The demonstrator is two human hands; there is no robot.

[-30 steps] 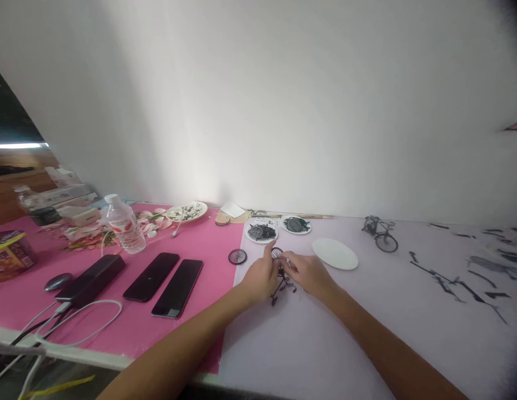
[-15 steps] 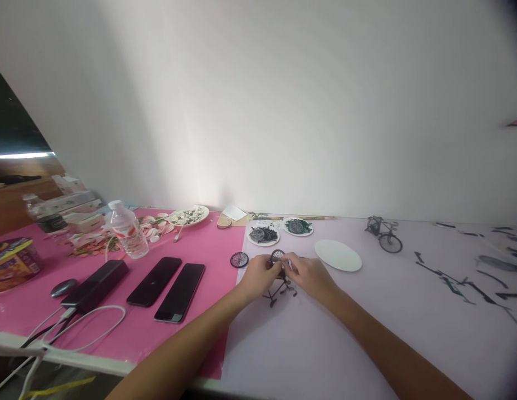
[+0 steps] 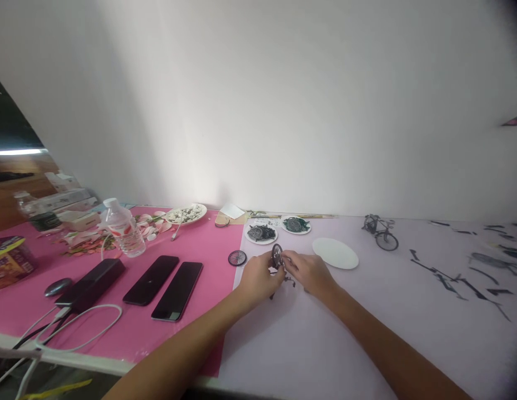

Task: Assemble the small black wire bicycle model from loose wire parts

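Both hands meet over a small dark model bicycle [image 3: 289, 282], whose frame is largely covered by my fingers. My left hand [image 3: 258, 276] is closed on it from the left, thumb toward the middle. From the right, my right hand [image 3: 309, 270] pinches at the spoked wheel [image 3: 276, 256], which stands up between the two hands. Where the wheel meets the frame is hidden. A loose spoked wheel [image 3: 237, 258] lies just left of my left hand, on the pink surface near its edge with the white sheet.
Two plates of dark parts [image 3: 261, 241] [image 3: 296, 225] and a bare white plate [image 3: 335, 253] stand behind my hands. Another model bicycle [image 3: 381, 231] and scattered dark parts [image 3: 450, 278] are at right. Two phones [image 3: 177, 291] [image 3: 150, 280], a bottle [image 3: 124, 229] and cables [image 3: 81, 348] are at left.
The wheel between my hands has turned to a narrower, more edge-on view and stands higher. More of the frame is now hidden behind my left hand.
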